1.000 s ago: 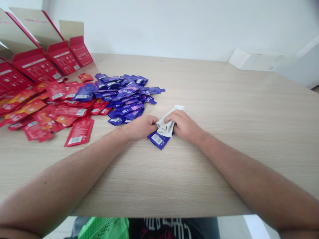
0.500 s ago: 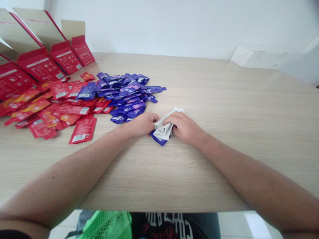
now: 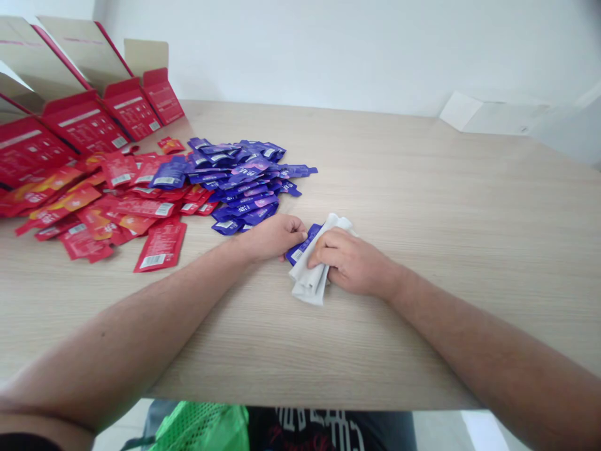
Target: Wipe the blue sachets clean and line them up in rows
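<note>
A blue packet (image 3: 297,252) lies at the middle of the wooden table, its left edge pinched by my left hand (image 3: 280,237). My right hand (image 3: 348,258) grips a folded white cloth (image 3: 312,283), which covers the right part of that packet. The cloth hangs past the packet toward the table's front edge. Just beyond my left hand is a heap of blue packets (image 3: 248,181). Red and orange packets (image 3: 94,207) are piled to its left, and a single red one (image 3: 162,245) lies at the near side of that pile.
Open red boxes (image 3: 84,122) stand in a row at the back left. Against the wall at the back right is a white box (image 3: 493,114). Below the front edge of the table (image 3: 300,369), a green mesh item (image 3: 201,426) shows.
My right hand has moved the cloth a little toward the front edge, baring more of the blue packet's upper left. The whole view has shifted slightly.
</note>
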A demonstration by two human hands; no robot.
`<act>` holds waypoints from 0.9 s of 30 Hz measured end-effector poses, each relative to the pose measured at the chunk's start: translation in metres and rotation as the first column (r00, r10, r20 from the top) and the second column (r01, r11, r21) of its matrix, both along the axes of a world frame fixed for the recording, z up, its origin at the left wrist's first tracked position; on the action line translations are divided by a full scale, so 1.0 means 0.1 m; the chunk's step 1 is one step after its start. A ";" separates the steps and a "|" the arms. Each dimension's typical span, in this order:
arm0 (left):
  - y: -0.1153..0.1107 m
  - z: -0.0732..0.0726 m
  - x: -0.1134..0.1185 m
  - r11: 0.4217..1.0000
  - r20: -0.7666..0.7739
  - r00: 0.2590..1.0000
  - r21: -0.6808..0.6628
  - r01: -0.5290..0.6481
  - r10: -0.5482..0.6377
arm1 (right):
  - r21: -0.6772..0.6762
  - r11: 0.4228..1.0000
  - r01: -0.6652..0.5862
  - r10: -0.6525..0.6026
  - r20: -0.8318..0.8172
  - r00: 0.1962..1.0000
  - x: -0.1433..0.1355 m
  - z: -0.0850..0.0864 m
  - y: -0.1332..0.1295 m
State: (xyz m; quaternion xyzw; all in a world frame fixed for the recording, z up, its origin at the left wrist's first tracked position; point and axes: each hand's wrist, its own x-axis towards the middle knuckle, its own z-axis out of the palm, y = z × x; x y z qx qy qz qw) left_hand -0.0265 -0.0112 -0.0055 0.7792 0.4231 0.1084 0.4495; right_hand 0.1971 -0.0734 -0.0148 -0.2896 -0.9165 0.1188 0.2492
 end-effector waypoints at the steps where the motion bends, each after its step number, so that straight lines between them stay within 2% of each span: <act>1: 0.00 0.00 0.00 1.000 0.008 1.000 -0.012 0.003 -0.003 | -0.002 1.000 0.012 -0.012 -0.004 1.000 0.02 -0.02 0.05; 4: 0.00 0.00 0.01 0.999 0.021 1.000 -0.045 0.001 0.000 | 0.019 0.983 0.180 -0.179 -0.055 0.982 0.09 -0.06 0.17; 6: 0.00 -0.01 0.01 0.999 0.017 1.000 -0.040 -0.008 0.008 | 0.024 0.970 0.243 -0.241 -0.065 0.968 0.08 -0.07 0.17; 8: 0.01 -0.03 0.00 1.000 0.022 1.000 -0.020 -0.007 0.008 | 0.016 0.982 0.189 -0.188 -0.047 0.981 0.00 -0.05 0.07; 11: 0.02 -0.06 -0.01 1.000 0.032 0.999 0.012 -0.006 0.006 | 0.016 1.000 0.025 -0.025 -0.006 1.000 -0.16 -0.04 -0.08; 13: 0.01 -0.06 -0.02 1.000 0.035 0.999 0.022 -0.017 0.016 | 0.029 0.999 0.016 -0.016 -0.011 1.000 -0.17 -0.06 -0.07; 15: -0.01 -0.06 -0.01 0.999 0.037 0.999 0.023 -0.029 0.028 | 0.051 0.987 0.154 -0.150 -0.071 0.986 -0.05 -0.10 0.06; 18: -0.05 -0.03 -0.02 0.998 0.027 0.998 0.042 -0.053 0.052 | 0.082 0.926 0.367 -0.353 -0.153 0.923 0.30 -0.16 0.30; 21: -0.08 0.09 -0.11 0.986 0.021 0.995 0.136 -0.098 0.096 | 0.103 0.874 0.474 -0.448 -0.205 0.870 0.61 -0.20 0.41; 23: -0.05 0.24 -0.24 0.965 0.041 0.988 0.212 -0.154 0.148 | 0.111 0.847 0.520 -0.486 -0.233 0.842 0.71 -0.23 0.42; 25: 0.05 0.42 -0.40 0.927 0.076 0.969 0.285 -0.246 0.234 | 0.111 0.823 0.558 -0.518 -0.257 0.816 0.73 -0.27 0.43; 27: 0.23 0.62 -0.59 0.854 0.108 0.936 0.383 -0.351 0.336 | 0.112 0.807 0.579 -0.537 -0.268 0.800 0.72 -0.29 0.44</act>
